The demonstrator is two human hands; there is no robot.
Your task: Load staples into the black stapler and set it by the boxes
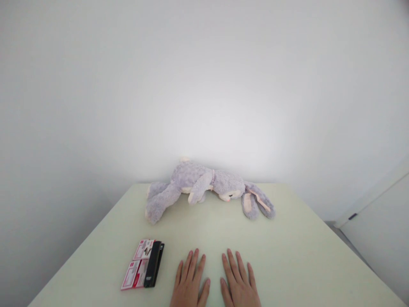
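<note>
Palm down on the pale table (204,230), my left hand (189,283) lies flat with its fingers slightly apart. My right hand (239,283) rests the same way beside it, a small gap between the two. Neither holds anything. Left of my left hand, and apart from it, is a black stapler (153,264). Red-and-white printed small boxes (138,265) lie against the stapler's left side. Beyond both hands a lilac plush rabbit (204,179) lies on its side, its long ears to the right and its legs to the left.
A white wall (204,85) stands behind the table's far edge, close to the plush rabbit. Another wall (47,170) runs along the left. At the far right is a white door (380,226), past the table's right edge.
</note>
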